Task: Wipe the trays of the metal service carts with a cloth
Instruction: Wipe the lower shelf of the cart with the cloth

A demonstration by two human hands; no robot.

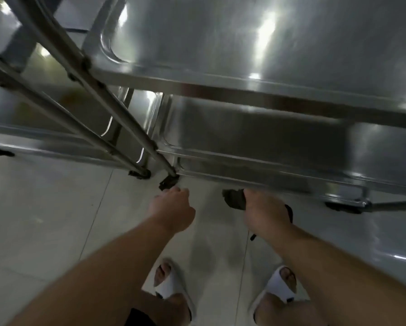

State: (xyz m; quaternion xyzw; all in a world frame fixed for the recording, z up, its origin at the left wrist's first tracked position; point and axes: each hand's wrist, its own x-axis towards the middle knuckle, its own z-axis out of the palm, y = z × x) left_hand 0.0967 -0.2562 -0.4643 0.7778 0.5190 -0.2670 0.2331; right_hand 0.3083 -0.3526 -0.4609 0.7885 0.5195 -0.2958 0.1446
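Note:
A metal service cart fills the upper view, with a shiny top tray and a lower tray beneath it. My right hand grips a dark cloth just below the lower tray's front rim. My left hand hangs in front of the cart's corner post, fingers curled, holding nothing that I can see. The frame is blurred by motion.
A second metal cart stands to the left, its corner close to the first cart. Black casters sit under the carts. Pale floor tiles lie below, with my feet in white sandals near the bottom.

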